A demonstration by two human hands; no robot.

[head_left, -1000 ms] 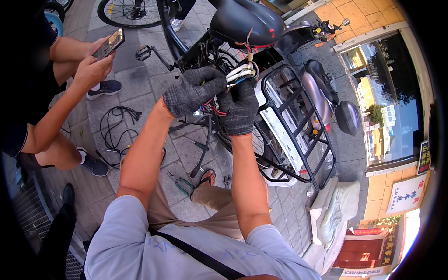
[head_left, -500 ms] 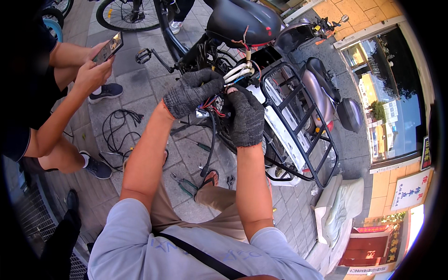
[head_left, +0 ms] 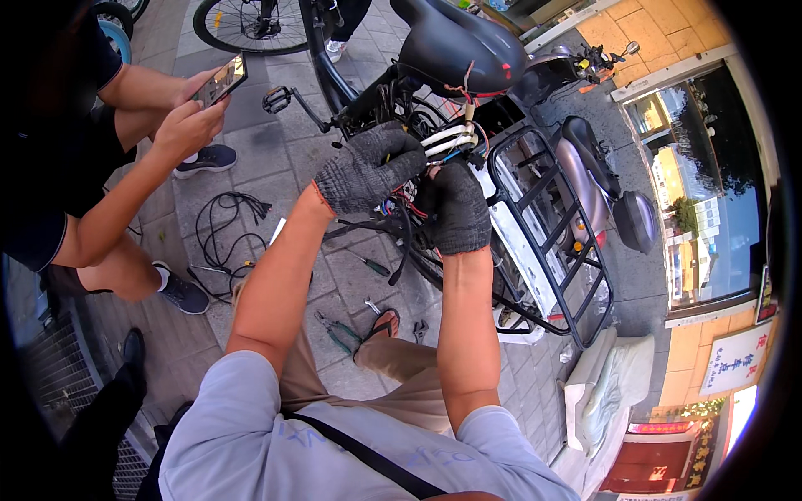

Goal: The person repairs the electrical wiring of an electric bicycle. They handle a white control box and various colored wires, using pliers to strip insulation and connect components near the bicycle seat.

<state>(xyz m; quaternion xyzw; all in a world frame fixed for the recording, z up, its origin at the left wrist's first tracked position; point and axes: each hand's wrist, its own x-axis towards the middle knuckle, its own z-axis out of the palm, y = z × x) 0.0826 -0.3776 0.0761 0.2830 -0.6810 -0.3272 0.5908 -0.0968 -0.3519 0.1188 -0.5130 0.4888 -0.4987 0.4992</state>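
Observation:
My left hand (head_left: 372, 169), in a dark grey knitted work glove, is closed beside a bundle of thin wires under the bicycle saddle (head_left: 468, 52). My right hand (head_left: 461, 210), gloved alike with a bare fingertip showing, pinches at the same bundle. A thin blue wire (head_left: 452, 155) runs close to both sets of fingertips; the exact grip points are hidden. Thick white cables (head_left: 451, 136) bend just above my hands. Red and other coloured wires (head_left: 407, 197) spill out below, between the gloves. The black rear rack (head_left: 547, 221) extends to the right of my right hand.
Pliers (head_left: 341, 334), a screwdriver (head_left: 374, 266) and wrenches (head_left: 420, 331) lie on the paving near my sandalled foot. A coiled black cable (head_left: 219, 230) lies left. A person there holds a phone (head_left: 221, 82). A scooter (head_left: 585, 159) stands beyond the rack.
The view has shifted, so most of the scene sits farther right. Both hands stay close together at the wires, and the right has turned slightly. The black cable hanging below them has swung.

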